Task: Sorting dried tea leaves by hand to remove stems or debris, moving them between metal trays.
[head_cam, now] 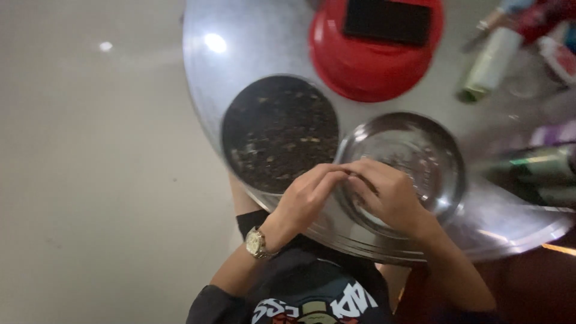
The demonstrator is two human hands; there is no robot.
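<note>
Both hands: left hand & right hand fingertips meet over steel bowl.

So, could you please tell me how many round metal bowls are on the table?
2. One bowl, filled with dark bits, sits left of the other; the shiny bowl lies right of it, beneath the left hand and right hand. None seems hidden.

A red bowl bearing a black slab, a pale roll and blurred bottles occupy the round table.
</note>
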